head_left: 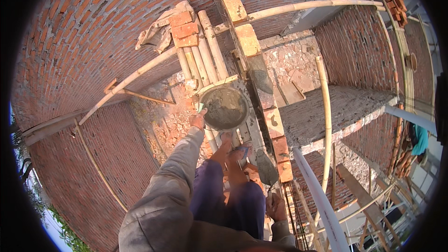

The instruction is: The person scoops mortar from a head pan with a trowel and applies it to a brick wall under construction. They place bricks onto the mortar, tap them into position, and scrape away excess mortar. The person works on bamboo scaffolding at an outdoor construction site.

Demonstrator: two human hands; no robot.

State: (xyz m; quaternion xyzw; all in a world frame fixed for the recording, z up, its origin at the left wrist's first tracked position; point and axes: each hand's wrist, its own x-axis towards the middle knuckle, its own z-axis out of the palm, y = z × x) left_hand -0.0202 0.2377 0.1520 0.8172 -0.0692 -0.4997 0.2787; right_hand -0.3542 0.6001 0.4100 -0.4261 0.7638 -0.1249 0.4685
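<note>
A round, dark mortar basin with wet grey mortar in it stands on bamboo poles in front of my feet. My left hand is closed at the basin's left rim, with a small pale green bit showing by the fingers that I cannot make out. Low on the right, my right hand grips a trowel, its blade pointing away from me and coated in grey mortar. The blade lies close beside a row of orange bricks along the wall top; wet mortar covers part of that row farther off.
Bamboo poles form the narrow scaffold beneath me, high above a rubble-strewn floor. Loose bricks and a crumpled sack lie at its far end. A long bamboo rail crosses ahead. A white pipe rises at right.
</note>
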